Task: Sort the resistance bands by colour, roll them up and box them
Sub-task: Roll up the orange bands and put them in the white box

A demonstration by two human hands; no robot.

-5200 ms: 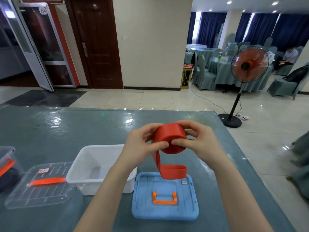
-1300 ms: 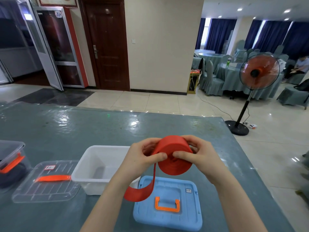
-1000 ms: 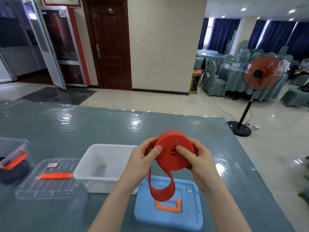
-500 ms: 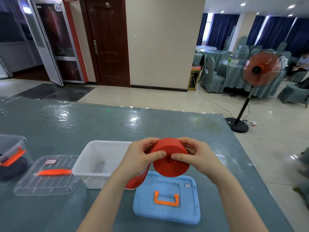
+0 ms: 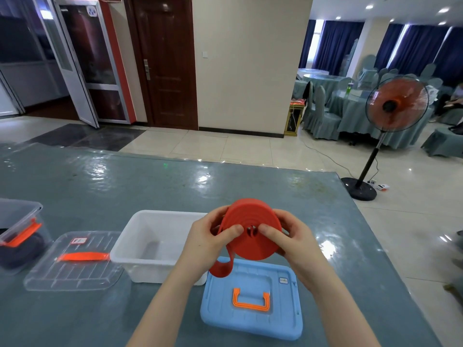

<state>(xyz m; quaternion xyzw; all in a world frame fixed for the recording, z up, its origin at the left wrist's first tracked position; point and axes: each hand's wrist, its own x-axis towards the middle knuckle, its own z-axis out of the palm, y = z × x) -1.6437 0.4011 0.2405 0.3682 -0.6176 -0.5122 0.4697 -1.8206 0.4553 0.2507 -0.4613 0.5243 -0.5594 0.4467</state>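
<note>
Head view, versus half a second back: the coil's flat spiral face now tilts more toward the camera, so the layered wraps and the small centre hole show, and the loose tail is shorter, hanging as a small curl instead of trailing left under the wrist. Both hands stay on the roll in roughly the same spot above the table.

Red flat rubber resistance band point(image 5: 251, 234), wound into a thick disc-shaped coil, is held in the air between both hands, above the gap between the white open rectangular plastic box point(image 5: 152, 244) and the light-blue plastic lid with an orange handle point(image 5: 251, 303). Left hand point(image 5: 209, 240) grips the coil's left side, thumb curled onto the near face, fingers wrapped behind. Right hand point(image 5: 292, 240) grips the right side the same way, thumb pressed beside the centre hole. Matte red surface, concentric layers visible, no markings readable.

Coil axis runs roughly toward the camera, tilted slightly up; the disc stands nearly upright. Free end drops from the lower left edge and curls just above the blue lid's far left corner; contact with it cannot be told.

Off left on the grey-blue glossy table point(image 5: 125, 186): clear plastic lid with an orange handle point(image 5: 75, 261), and a clear plastic box with an orange latch point(image 5: 18, 234) holding something dark.
</note>
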